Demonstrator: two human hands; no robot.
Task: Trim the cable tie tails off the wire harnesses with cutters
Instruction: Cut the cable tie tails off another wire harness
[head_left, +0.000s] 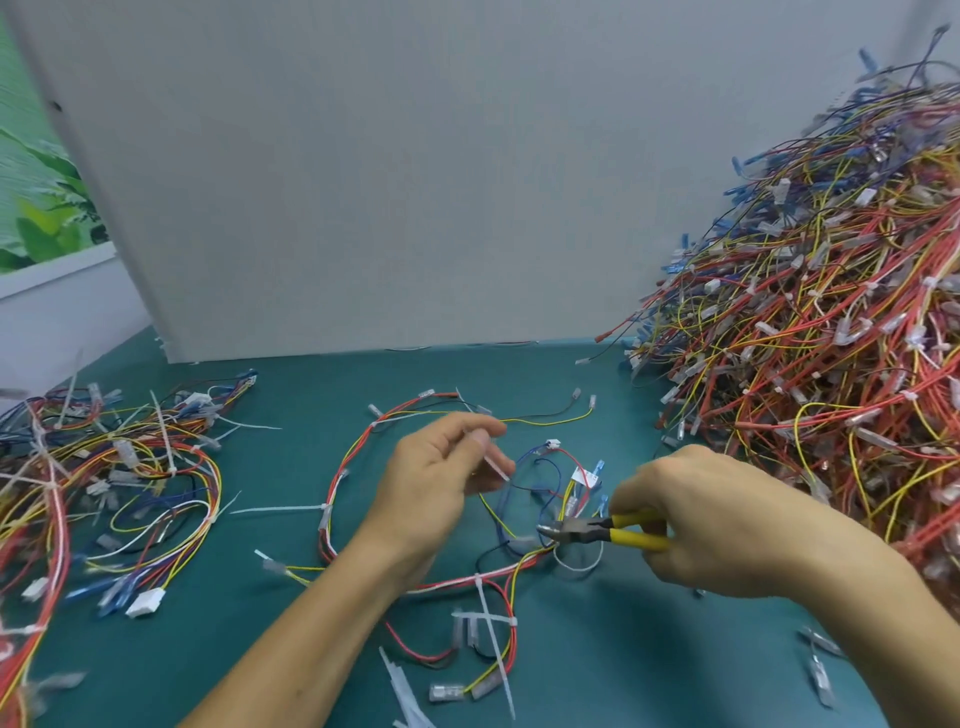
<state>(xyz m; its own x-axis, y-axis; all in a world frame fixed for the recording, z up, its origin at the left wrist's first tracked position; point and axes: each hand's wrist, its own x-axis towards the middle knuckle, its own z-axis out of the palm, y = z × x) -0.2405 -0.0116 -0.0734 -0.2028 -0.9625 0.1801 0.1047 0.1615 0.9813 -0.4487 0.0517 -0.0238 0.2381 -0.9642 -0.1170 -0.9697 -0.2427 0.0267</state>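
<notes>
A: What takes up the most room?
B: The teal counter (649, 649). Filling the right side of it is a tall heap of harnesses (831, 322). A flatter pile (114, 493) lies at the left edge, its ties long-tailed.
A: And the one being worked on?
B: That harness (447, 586) loops across the lower middle, between the two hands. White tails stick out of it, including one long tail (493, 644) at lower centre.
A: The hands?
B: The right hand (706, 519), right of centre, has its fingers (631, 506) wrapped round the yellow handles of the cutters (587, 531). The jaws look nearly closed, nose in among blue and yellow wires. The left hand (436, 483) pinches a pale strip (496, 465), likely a tie tail. Blur hides whether it is attached.
A: What could go wrong?
B: The nose sits against a knot of wires. If a wire lies between the blades along with the tail, a squeeze would nick its insulation or sever it. A cut made too far out would leave a sharp stub.
</notes>
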